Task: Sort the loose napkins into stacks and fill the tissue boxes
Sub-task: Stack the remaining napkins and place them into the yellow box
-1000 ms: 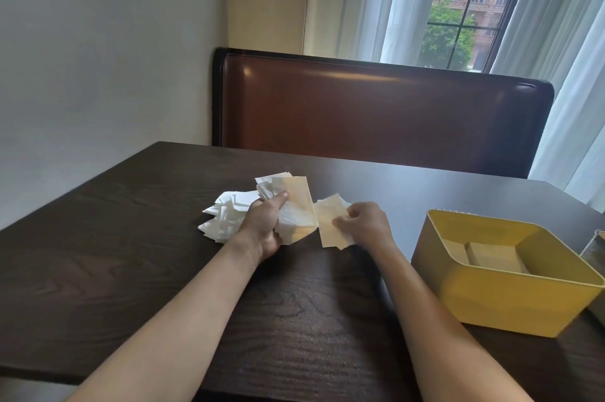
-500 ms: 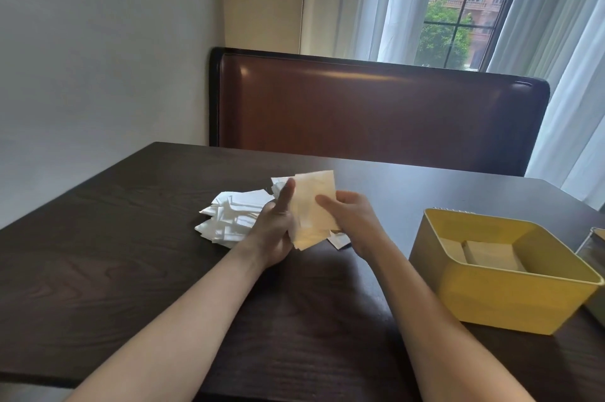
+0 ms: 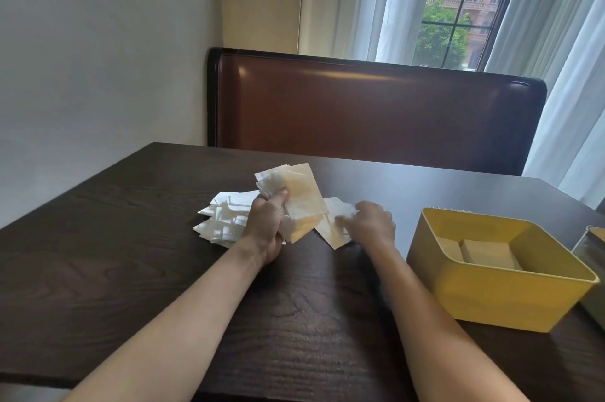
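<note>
1. From my remote feed, two bare forearms stretch out over the dark wooden table point(image 3: 131, 270), nearest the camera.
2. The left hand point(image 3: 266, 228) grips a fanned bundle of napkins point(image 3: 294, 195), thumb pressed on top, white sheets behind and tan ones in front, lifted off the table.
3. The right hand point(image 3: 371, 223) is blurred over a few loose tan napkins point(image 3: 330, 231) lying flat just beside the bundle; I cannot tell whether its fingers pinch one or only touch.
4. Left of the left hand, a heap of white napkins point(image 3: 222, 221) lies on the table.
5. At right stands a yellow tissue box point(image 3: 491, 297), open-topped, with stacked tan napkins point(image 3: 484, 252) inside.
6. Beyond the table: a brown leather bench back point(image 3: 376, 113), then sheer curtains point(image 3: 393, 2) and a window point(image 3: 468, 8).
</note>
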Tool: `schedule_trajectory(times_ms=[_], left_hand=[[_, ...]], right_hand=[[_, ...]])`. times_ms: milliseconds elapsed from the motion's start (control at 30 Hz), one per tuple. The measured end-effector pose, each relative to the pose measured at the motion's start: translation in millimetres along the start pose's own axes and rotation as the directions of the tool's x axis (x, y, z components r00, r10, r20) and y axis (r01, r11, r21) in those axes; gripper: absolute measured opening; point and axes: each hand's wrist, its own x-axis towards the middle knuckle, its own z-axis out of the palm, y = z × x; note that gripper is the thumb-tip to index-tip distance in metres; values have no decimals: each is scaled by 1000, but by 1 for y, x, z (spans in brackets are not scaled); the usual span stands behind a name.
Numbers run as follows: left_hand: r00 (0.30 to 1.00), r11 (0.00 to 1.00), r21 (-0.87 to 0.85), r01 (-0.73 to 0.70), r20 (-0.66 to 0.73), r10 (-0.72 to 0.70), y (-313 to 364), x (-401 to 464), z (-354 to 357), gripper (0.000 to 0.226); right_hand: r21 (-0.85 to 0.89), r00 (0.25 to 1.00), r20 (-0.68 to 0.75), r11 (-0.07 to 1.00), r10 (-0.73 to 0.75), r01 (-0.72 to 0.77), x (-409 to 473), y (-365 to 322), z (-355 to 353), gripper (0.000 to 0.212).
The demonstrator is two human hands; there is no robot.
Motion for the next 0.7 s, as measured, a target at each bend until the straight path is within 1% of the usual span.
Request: schedule_trajectory(times_ms=[33, 67, 133, 167, 267, 367, 433, 467, 533, 600, 633, 700], left_hand=[[1000, 1000, -1, -9, -16, 9, 0, 0, 0, 11], [999, 1000, -1, -17, -34, 17, 1, 0, 0, 9], [997, 999, 36, -21, -77, 24, -1, 3, -2, 7], [994, 997, 79, -18, -102, 26, -3, 5, -3, 7], [989, 987, 160, 16, -148, 8, -8, 8, -5, 9], [986, 984, 166, 64, -162, -37, -8, 8, -5, 13], [986, 982, 171, 84, -159, -56, -8, 9, -5, 16], [986, 981, 170, 92, -156, -65, -8, 9, -5, 18], [986, 981, 166, 101, -147, -76, -7, 8, -5, 21], [986, 977, 184, 104, -149, -77, -7, 8, -5, 22], [985, 974, 201, 103, -156, -72, -7, 8, -6, 23], [984, 970, 223, 99, -168, -62, -7, 8, -6, 25]], right_hand=[[61, 1000, 21, 998, -17, 16, -1, -2, -1, 22], [122, 998, 43, 992, -37, 32, 0, -2, 0, 21], [219, 996, 67, 975, -55, 39, 0, -2, 0, 15], [248, 996, 80, 968, -49, 27, -1, -3, 0, 20], [283, 993, 110, 959, -35, 2, 1, -2, 0, 24], [298, 991, 125, 955, -37, -2, 1, -3, 0, 11], [322, 993, 110, 947, -48, 10, -1, -4, -1, 12], [366, 993, 97, 930, -59, 19, -2, -5, -2, 13], [520, 994, 71, 854, -78, 30, -6, -7, -6, 15], [665, 997, 51, 747, -63, 13, -11, -11, -12, 12], [716, 998, 48, 698, -48, -1, -13, -12, -15, 10], [804, 999, 46, 595, -27, -21, -15, -15, -20, 11]])
